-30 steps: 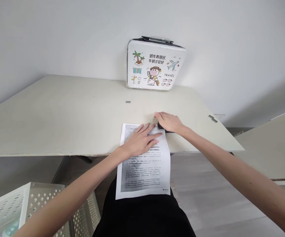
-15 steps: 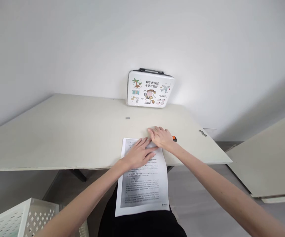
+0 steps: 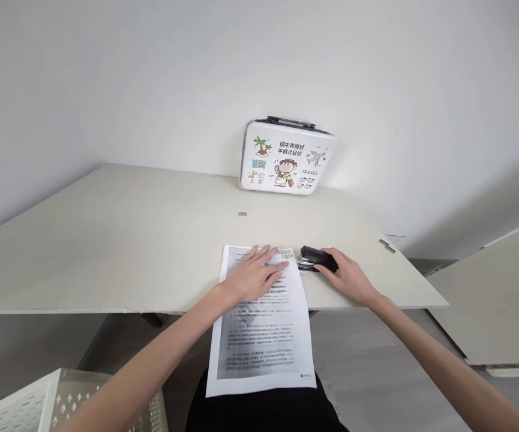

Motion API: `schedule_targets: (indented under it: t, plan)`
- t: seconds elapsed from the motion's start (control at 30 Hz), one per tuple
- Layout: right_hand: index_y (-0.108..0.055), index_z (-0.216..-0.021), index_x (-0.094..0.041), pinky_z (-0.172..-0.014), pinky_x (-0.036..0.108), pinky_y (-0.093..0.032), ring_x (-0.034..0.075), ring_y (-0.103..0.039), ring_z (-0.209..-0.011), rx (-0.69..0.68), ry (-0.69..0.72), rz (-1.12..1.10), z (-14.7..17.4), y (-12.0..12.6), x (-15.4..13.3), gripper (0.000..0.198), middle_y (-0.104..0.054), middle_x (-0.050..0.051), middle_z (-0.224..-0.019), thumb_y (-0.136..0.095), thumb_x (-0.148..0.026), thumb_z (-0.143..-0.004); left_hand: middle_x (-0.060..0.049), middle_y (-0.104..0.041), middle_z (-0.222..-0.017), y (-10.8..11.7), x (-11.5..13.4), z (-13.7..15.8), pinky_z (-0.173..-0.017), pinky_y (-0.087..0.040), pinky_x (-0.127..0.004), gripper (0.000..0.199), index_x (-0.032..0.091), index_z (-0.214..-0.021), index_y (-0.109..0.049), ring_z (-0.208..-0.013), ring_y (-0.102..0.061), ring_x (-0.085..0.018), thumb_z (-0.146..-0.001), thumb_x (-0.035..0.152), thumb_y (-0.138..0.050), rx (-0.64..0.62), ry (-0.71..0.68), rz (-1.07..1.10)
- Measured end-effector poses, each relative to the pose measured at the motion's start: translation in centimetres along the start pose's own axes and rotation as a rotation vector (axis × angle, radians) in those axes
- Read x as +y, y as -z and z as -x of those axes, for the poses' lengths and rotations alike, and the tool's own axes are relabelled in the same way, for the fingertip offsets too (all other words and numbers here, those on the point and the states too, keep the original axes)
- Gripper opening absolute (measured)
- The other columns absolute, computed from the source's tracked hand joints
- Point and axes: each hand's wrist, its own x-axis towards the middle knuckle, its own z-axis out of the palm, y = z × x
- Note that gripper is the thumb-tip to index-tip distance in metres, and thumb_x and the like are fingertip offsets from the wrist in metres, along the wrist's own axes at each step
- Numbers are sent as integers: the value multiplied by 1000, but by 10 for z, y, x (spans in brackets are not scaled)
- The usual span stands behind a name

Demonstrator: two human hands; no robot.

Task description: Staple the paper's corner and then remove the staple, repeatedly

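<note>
My left hand (image 3: 254,276) lies flat with spread fingers on the upper part of a printed sheet of paper (image 3: 259,351). The sheet's lower half hangs past the table's front edge, over dark clothing. To the right, my right hand (image 3: 349,276) grips a black stapler (image 3: 318,258) from its rear end, thumb in front and fingers behind. The stapler rests on the table, its front end close beside the sheet's upper right edge. Whether the two touch, I cannot tell. Near that corner the paper carries a small printed block.
A white case (image 3: 286,157) with cartoon prints stands at the back of the pale table (image 3: 128,252), against the wall. Small grey pieces (image 3: 242,214) show on the tabletop. A white perforated basket (image 3: 56,399) is at the lower left, and a pale panel (image 3: 502,300) at the right.
My right hand has moved right from the sheet's top corner and now holds the stapler by its rear, leaving that corner uncovered. My left hand stays on the paper. The view has shifted slightly.
</note>
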Motion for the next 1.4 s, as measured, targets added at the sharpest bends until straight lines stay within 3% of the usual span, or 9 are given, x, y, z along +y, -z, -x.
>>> schedule_targets:
  t: [0.27,0.4,0.53,0.7,0.83,1.03,1.13,1.23,1.4]
  plan:
    - [-63,-115,-25,-68,36,-50,24,-65,-75,107,-259,-111,24,4,22,52,-74,9,-106,-59,-70,-90,-2,-42,-164,17,3,3,-130,-17,-47,51,29,-147,-59,-155,-32,-25,-111,49,-28,52,-30,-58]
    - [-66,-111,-26,-70,32,-50,24,-65,-81,43,-322,-246,26,13,26,50,-74,6,-101,-62,-69,-88,2,-41,-165,46,-6,38,-128,-27,-46,49,35,-153,-50,-155,-32,-24,-110,53,-35,-14,5,33]
    - [-68,-112,-27,-70,33,-50,25,-66,-83,8,-350,-316,26,15,28,50,-75,5,-101,-64,-69,-86,8,-31,-168,78,-11,87,-128,-26,-50,49,43,-156,-42,-157,-26,-26,-108,51,-43,-97,10,36]
    - [-69,-111,-27,-73,35,-51,27,-66,-86,39,-353,-379,26,12,29,50,-75,6,-103,-65,-69,-84,8,-17,-172,83,-9,117,-130,-19,-53,58,45,-162,-26,-160,-16,-29,-108,51,-44,-200,53,-28]
    - [-70,-104,-25,-75,33,-50,26,-65,-89,82,-344,-488,26,14,28,49,-74,6,-98,-69,-69,-82,7,-12,-173,68,-16,102,-131,-12,-52,59,43,-164,-22,-160,-12,-28,-108,52,-41,-195,59,-56]
    - [-72,-102,-23,-77,32,-48,24,-62,-90,280,-413,-756,28,23,24,45,-72,4,-96,-72,-65,-83,3,-16,-172,52,-26,42,-129,-10,-54,57,44,-162,-29,-160,-14,-28,-107,58,-39,-176,55,-22]
    - [-72,-102,-22,-81,33,-49,26,-63,-95,383,-440,-836,27,27,21,48,-73,6,-101,-75,-64,-80,0,-20,-172,43,-23,2,-128,-13,-59,58,41,-161,-34,-159,-15,-31,-107,61,-36,-189,93,-30]
    - [-72,-101,-21,-84,35,-50,28,-64,-99,414,-430,-857,25,28,19,49,-74,8,-103,-76,-65,-78,-5,-29,-170,35,-17,-25,-126,-22,-57,55,34,-154,-50,-157,-26,-32,-107,60,-34,-86,108,-89]
    - [-73,-106,-22,-86,37,-51,30,-65,-104,364,-405,-871,25,26,21,48,-75,9,-107,-74,-63,-82,-5,-52,-156,30,7,-4,-118,-41,-48,47,32,-140,-62,-143,-48,-28,-108,55,-36,65,111,-95]
